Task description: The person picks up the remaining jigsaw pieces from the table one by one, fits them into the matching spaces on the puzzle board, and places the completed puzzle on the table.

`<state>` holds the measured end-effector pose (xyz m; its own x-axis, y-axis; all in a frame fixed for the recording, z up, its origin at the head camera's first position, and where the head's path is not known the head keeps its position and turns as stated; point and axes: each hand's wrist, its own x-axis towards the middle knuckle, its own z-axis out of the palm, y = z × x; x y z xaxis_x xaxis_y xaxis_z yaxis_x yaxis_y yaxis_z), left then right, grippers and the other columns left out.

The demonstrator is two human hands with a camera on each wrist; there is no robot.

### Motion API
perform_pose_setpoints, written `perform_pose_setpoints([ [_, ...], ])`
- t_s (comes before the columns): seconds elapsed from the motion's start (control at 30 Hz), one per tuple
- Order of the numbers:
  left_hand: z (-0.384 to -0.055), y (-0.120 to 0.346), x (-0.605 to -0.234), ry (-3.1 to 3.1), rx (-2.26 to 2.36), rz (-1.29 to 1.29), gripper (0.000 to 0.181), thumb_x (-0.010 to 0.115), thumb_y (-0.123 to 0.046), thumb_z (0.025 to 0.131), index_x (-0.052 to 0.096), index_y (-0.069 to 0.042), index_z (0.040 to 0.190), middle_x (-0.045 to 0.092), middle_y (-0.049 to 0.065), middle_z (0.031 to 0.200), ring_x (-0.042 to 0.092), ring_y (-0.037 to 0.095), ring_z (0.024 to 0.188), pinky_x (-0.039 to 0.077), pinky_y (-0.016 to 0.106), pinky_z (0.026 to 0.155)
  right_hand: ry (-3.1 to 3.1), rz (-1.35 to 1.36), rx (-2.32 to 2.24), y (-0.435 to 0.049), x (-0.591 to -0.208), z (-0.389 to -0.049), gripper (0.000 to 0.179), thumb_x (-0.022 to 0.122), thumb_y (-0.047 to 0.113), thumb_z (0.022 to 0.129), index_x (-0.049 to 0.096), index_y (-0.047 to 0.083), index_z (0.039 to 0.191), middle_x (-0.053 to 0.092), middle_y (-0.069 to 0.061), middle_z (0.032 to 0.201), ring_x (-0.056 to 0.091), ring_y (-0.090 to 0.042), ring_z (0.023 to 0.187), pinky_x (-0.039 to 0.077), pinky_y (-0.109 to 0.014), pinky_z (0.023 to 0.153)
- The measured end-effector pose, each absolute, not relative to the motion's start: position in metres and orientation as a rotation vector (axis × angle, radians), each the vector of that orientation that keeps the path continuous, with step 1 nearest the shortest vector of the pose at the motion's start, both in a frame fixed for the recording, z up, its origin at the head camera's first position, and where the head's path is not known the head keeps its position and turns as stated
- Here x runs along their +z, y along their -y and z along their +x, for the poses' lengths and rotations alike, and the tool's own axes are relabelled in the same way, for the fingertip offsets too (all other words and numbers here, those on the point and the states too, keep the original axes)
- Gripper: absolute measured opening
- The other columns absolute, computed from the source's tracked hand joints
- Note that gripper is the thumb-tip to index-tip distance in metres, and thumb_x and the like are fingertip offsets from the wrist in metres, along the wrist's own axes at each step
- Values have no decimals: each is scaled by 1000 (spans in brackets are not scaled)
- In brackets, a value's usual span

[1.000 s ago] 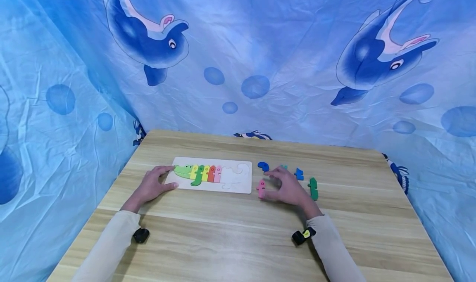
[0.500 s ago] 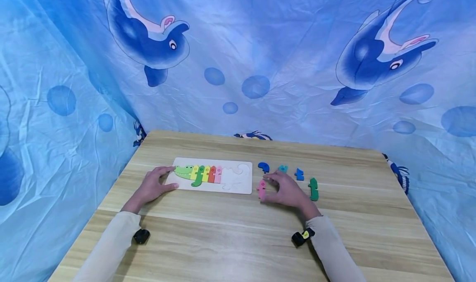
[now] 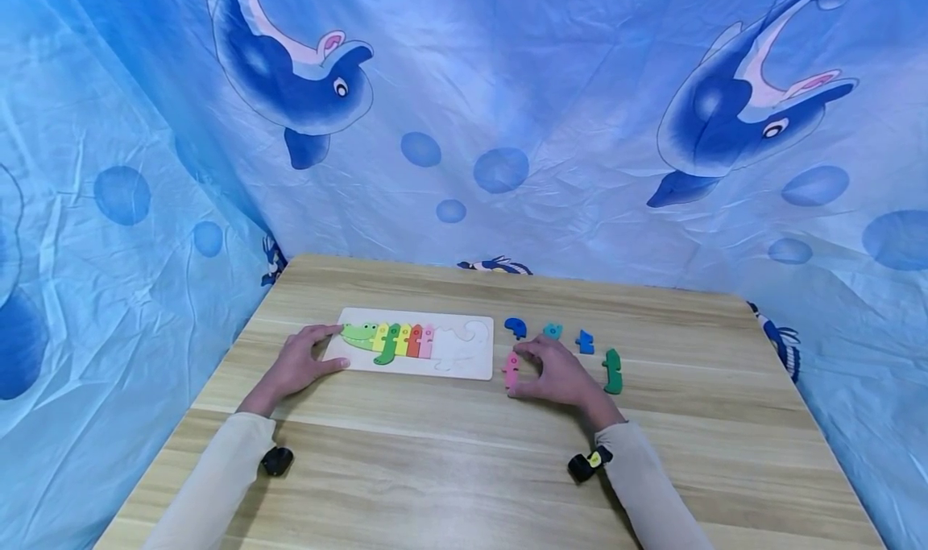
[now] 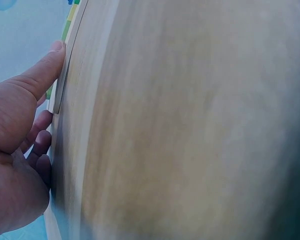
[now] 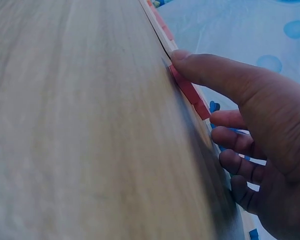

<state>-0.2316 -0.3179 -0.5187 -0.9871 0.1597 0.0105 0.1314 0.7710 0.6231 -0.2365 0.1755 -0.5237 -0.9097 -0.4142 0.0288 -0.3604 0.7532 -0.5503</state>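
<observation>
My left hand (image 3: 299, 362) holds the left end of a white puzzle board (image 3: 464, 365), thumb on its near edge and forefinger by the crocodile's green head (image 3: 358, 335). In the left wrist view the thumb (image 4: 47, 70) presses on the board's edge. Yellow, green, red and pink pieces lie in the board; its right part shows bare outlines. Right of the board, my right hand (image 3: 558, 373) pinches a pink puzzle piece (image 3: 511, 368) lengthwise, thumb at its near end and forefinger at its far end. In the right wrist view the pink piece (image 5: 189, 92) lies low at the table.
Behind and beside the right hand lie a dark blue curved piece (image 3: 515, 327), a teal piece (image 3: 553, 330), a blue piece (image 3: 585, 341) and a green piece (image 3: 612, 371). The wooden table (image 3: 435, 469) meets a blue dolphin-print cloth (image 3: 464, 131) at its back and sides.
The right hand has drawn its thumb and forefinger to the two ends of the pink piece, uncovering the teal piece behind. The left hand and the board look unchanged.
</observation>
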Motion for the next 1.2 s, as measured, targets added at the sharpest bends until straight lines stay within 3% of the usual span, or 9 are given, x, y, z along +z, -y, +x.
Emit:
perform_pose_setpoints([
  [0.63, -230, 317, -517, -2919, 1023, 251, 77, 81, -38, 88, 49, -4, 150, 41, 29, 153, 33, 51, 137, 26, 65, 110, -2867, -616, -878, -173, -521, -236, 72, 88, 57, 72, 70, 17, 128, 62, 3, 122, 57, -19, 111, 52, -45, 99],
  [0.9, -229, 314, -514, -2933, 1026, 267, 75, 82, -35, 88, 51, -2, 148, 44, 30, 150, 36, 51, 136, 27, 64, 110, -2861, -686, -925, -172, -516, -239, 68, 86, 59, 73, 69, 17, 123, 60, 6, 108, 52, -16, 91, 48, -38, 82],
  [1.2, -228, 313, -511, -2934, 1029, 264, 73, 81, -34, 89, 51, -2, 148, 44, 30, 150, 37, 51, 134, 28, 65, 108, -2878, -706, -934, -168, -507, -241, 70, 87, 57, 73, 68, 18, 127, 61, 6, 110, 56, -16, 99, 50, -43, 90],
])
